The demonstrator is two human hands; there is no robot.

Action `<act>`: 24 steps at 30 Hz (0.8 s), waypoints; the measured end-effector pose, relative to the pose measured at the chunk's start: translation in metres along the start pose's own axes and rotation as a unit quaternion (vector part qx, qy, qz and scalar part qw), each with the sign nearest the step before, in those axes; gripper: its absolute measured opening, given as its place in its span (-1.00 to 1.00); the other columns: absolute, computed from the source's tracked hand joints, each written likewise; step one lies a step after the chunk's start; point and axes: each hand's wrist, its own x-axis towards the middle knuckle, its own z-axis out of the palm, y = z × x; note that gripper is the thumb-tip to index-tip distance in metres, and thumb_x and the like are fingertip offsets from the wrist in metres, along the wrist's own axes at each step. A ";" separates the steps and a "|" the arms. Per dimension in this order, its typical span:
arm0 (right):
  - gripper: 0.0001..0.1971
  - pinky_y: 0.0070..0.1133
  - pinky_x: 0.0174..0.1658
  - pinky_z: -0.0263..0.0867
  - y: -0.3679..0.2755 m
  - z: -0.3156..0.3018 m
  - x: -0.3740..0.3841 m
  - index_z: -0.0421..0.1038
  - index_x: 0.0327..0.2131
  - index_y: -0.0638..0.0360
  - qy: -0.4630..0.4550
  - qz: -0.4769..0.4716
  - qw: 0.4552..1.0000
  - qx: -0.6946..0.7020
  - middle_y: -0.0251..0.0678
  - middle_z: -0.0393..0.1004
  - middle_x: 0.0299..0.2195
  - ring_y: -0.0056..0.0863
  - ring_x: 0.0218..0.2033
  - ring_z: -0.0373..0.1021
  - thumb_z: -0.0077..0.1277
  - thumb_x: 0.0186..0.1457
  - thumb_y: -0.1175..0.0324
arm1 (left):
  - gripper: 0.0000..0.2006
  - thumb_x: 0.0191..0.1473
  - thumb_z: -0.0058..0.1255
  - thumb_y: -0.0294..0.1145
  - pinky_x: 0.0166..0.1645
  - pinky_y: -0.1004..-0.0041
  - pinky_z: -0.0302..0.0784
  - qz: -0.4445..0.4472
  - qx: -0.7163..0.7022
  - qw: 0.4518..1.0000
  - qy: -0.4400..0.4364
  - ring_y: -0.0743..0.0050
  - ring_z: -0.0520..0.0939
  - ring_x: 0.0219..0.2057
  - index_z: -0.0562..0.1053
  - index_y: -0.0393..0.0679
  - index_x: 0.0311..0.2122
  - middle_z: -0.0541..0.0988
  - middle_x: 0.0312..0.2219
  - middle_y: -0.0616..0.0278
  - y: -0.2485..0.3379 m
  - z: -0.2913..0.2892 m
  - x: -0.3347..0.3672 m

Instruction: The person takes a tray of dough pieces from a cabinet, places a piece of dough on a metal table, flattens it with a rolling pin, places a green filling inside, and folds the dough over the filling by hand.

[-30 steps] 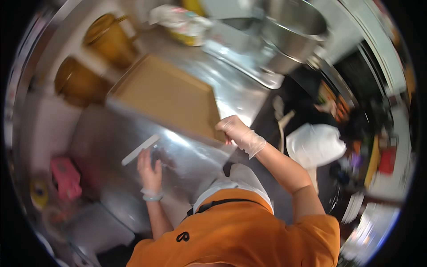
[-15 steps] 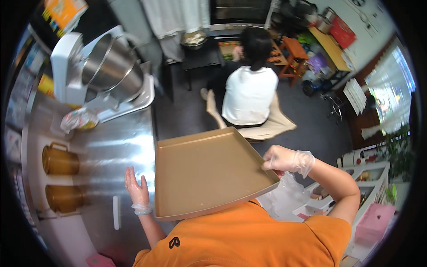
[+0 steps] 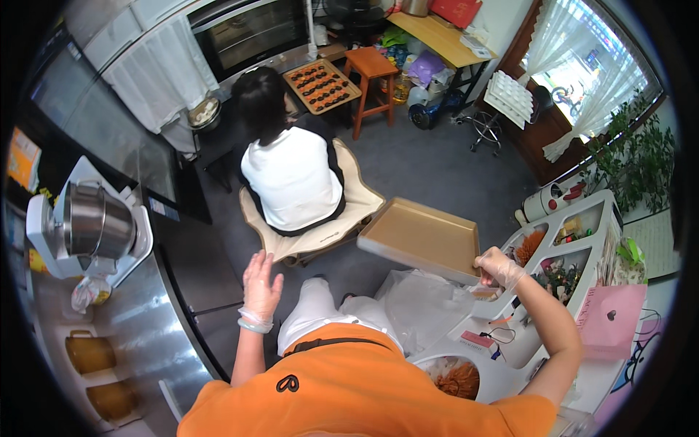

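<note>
The gloved right hand (image 3: 499,266) has its grip closed on the corner of a flat tan rectangular baking tray (image 3: 426,238), held over the floor beside the white compartmented trolley (image 3: 582,240); the left hand (image 3: 261,285) hangs open, empty, near the steel bench (image 3: 138,328); a seated person in a white top (image 3: 291,178) sits just ahead, close to the tray.
</note>
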 end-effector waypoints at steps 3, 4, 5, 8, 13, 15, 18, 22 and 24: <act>-0.74 -0.59 -0.76 0.25 0.044 -0.028 0.045 0.40 -0.60 0.46 0.060 0.008 0.994 0.086 -0.14 0.40 -0.76 -0.47 -0.81 0.35 -0.05 -0.02 0.38 | -0.47 -0.06 0.09 -0.39 0.21 0.16 0.16 0.068 -0.024 0.994 -0.077 -0.08 0.30 0.13 0.32 -0.20 0.08 0.33 0.09 -0.07 0.036 0.028 0.041; -0.72 -0.59 -0.77 0.24 0.054 -0.035 0.055 0.40 -0.59 0.48 0.078 0.005 0.989 0.124 -0.10 0.41 -0.75 -0.46 -0.82 0.33 -0.07 0.00 0.38 | -0.47 -0.06 0.09 -0.39 0.20 0.15 0.18 0.083 -0.031 0.991 -0.103 -0.09 0.31 0.12 0.33 -0.20 0.07 0.34 0.08 -0.06 0.050 0.033 0.054; -0.72 -0.58 -0.76 0.25 0.062 -0.045 0.065 0.40 -0.59 0.48 0.098 0.015 0.984 0.147 -0.10 0.42 -0.74 -0.46 -0.82 0.33 -0.08 0.00 0.39 | -0.48 -0.06 0.09 -0.40 0.19 0.18 0.21 0.102 -0.047 0.987 -0.113 -0.08 0.33 0.12 0.33 -0.21 0.07 0.35 0.06 -0.06 0.064 0.040 0.067; -0.71 -0.58 -0.76 0.26 0.088 -0.064 0.086 0.39 -0.56 0.49 0.152 0.048 0.962 0.223 -0.07 0.43 -0.72 -0.46 -0.80 0.34 -0.11 0.01 0.37 | -0.51 -0.05 0.07 -0.44 0.16 0.21 0.24 0.159 -0.098 0.972 -0.141 -0.03 0.34 0.11 0.33 -0.21 0.06 0.36 0.06 -0.05 0.099 0.065 0.106; -0.70 -0.59 -0.76 0.26 0.095 -0.105 0.101 0.36 -0.44 0.55 0.160 0.075 0.942 0.285 -0.02 0.44 -0.68 -0.43 -0.78 0.36 -0.13 0.02 0.36 | -0.49 -0.08 0.10 -0.44 0.15 0.19 0.26 0.214 -0.129 0.957 -0.150 -0.03 0.37 0.08 0.34 -0.23 0.05 0.37 0.04 -0.06 0.138 0.092 0.175; -0.70 -0.60 -0.76 0.26 0.092 -0.119 0.114 0.35 -0.40 0.55 0.166 0.097 0.936 0.296 -0.02 0.44 -0.68 -0.43 -0.77 0.37 -0.14 0.03 0.36 | -0.50 -0.07 0.10 -0.44 0.14 0.19 0.27 0.223 -0.145 0.953 -0.147 -0.03 0.38 0.07 0.35 -0.24 0.04 0.37 0.04 -0.07 0.145 0.106 0.207; -0.71 -0.59 -0.75 0.28 0.112 -0.139 0.133 0.35 -0.35 0.47 0.147 0.111 0.923 0.338 0.00 0.46 -0.66 -0.40 -0.76 0.37 -0.19 0.05 0.33 | -0.51 -0.04 0.07 -0.41 0.15 0.20 0.26 0.211 -0.115 0.959 -0.148 -0.01 0.36 0.09 0.34 -0.23 0.06 0.38 0.04 -0.03 0.158 0.129 0.248; -0.71 -0.56 -0.72 0.31 0.134 -0.173 0.174 0.34 -0.35 0.43 0.087 0.183 0.916 0.347 0.00 0.46 -0.65 -0.38 -0.76 0.36 -0.22 0.09 0.31 | -0.51 -0.03 0.07 -0.41 0.17 0.20 0.24 0.200 -0.106 0.962 -0.150 0.01 0.36 0.09 0.33 -0.21 0.06 0.37 0.05 0.00 0.192 0.155 0.302; -0.70 -0.56 -0.72 0.31 0.135 -0.191 0.212 0.35 -0.35 0.41 0.082 0.187 0.913 0.355 -0.05 0.46 -0.64 -0.38 -0.78 0.34 -0.24 0.13 0.29 | -0.51 -0.03 0.07 -0.41 0.16 0.20 0.25 0.183 -0.098 0.968 -0.138 0.02 0.36 0.10 0.33 -0.21 0.06 0.37 0.05 0.00 0.214 0.172 0.326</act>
